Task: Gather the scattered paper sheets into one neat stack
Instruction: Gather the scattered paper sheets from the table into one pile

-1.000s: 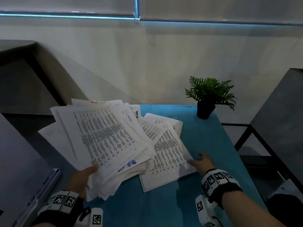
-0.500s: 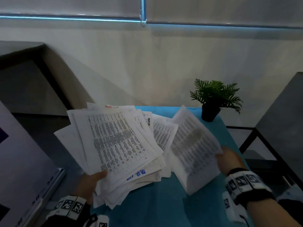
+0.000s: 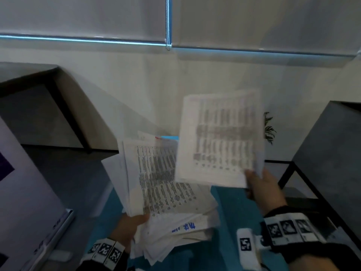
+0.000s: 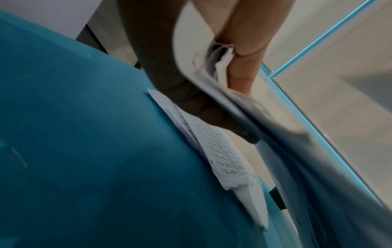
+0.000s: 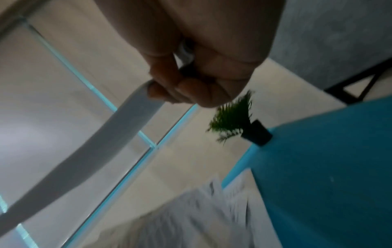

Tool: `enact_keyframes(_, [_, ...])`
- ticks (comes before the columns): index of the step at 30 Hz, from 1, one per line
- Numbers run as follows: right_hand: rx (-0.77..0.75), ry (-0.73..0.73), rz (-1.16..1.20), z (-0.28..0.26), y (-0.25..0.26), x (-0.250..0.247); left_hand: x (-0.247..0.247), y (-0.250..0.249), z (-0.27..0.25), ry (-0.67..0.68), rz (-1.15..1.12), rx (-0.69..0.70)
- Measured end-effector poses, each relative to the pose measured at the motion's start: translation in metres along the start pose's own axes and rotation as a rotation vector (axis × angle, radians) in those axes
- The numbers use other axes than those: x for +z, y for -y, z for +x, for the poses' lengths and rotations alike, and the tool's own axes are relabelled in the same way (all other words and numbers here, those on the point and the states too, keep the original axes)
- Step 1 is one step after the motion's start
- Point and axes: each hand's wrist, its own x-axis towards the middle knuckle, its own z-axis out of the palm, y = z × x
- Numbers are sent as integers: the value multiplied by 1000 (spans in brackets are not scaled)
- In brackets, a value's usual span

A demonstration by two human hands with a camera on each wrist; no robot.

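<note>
Room is dim, cool-toned. Main light: thin cyan-white strip (image 3: 82,39) under the blinds, w/ slight glow. Head view bends straight lines near the edges; dark corners. Raised sheets (image 3: 220,141) are motion-blurred, print unreadable; lower bundle (image 3: 162,184) a bit sharper. Left wrist view: fingers (image 4: 184,94) under the paper in deep shadow, blue table (image 4: 84,134) murky. Right wrist view: heavy smear on papers at bottom, plant (image 5: 233,117) soft, hand (image 5: 203,55) out of focus.
</note>
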Motion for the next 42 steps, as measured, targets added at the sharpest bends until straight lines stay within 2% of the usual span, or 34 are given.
enact_keyframes(3, [133, 219, -130, -1, -18, 38, 2, 0, 1, 44, 120, 9])
enact_keyframes(5, [144, 286, -313, 0, -32, 57, 0, -2, -2, 47, 140, 43])
enact_keyframes(8, [69, 314, -700, 1, -50, 71, -5, -8, -12, 139, 58, 63])
enact_keyframes(10, [15, 246, -805, 1, -54, 72, -11, -5, -11, 187, -13, 68])
enact_keyframes(12, [3, 162, -731, 6, -61, 69, -15, -2, -11, 182, -46, 73])
enact_keyframes(13, [49, 163, -603, 7, -61, 68, -17, 0, -9, 176, -61, 75])
enact_keyframes(16, [319, 374, -139, 7, -66, 67, -16, -6, -19, 239, -139, 70])
enact_keyframes(18, [406, 542, -78, 0, -63, 67, -11, -10, -26, 290, -140, 53])
enact_keyframes(19, [409, 584, -58, -4, -61, 68, -11, -10, -25, 272, -154, 70])
enact_keyframes(22, [335, 553, 41, -6, -61, 73, -6, -23, -31, 154, -122, 78])
enact_keyframes(24, [247, 494, 14, -3, -63, 81, -9, -28, -31, 89, -205, 83])
enact_keyframes(27, [152, 420, -97, 2, -64, 94, -13, -30, -29, 232, -151, 75])
enact_keyframes(28, [125, 428, -106, 3, -64, 97, -15, -26, -26, 230, -112, 101])
enact_keyframes(31, [79, 509, -164, 12, -60, 106, -23, -24, -16, 92, -93, 153])
enact_keyframes(33, [119, 464, -229, 33, -66, 106, -30, -25, -7, 51, -115, 153])
enact_keyframes(37, [219, 137, -439, 88, -101, 86, -49, -17, 11, -82, -83, 122])
enact_keyframes(40, [437, 76, -292, 107, -126, 84, -54, -11, 18, -67, -117, 53])
enact_keyframes(42, [468, 31, -224, 109, -132, 92, -55, -5, 20, -95, -120, 51])
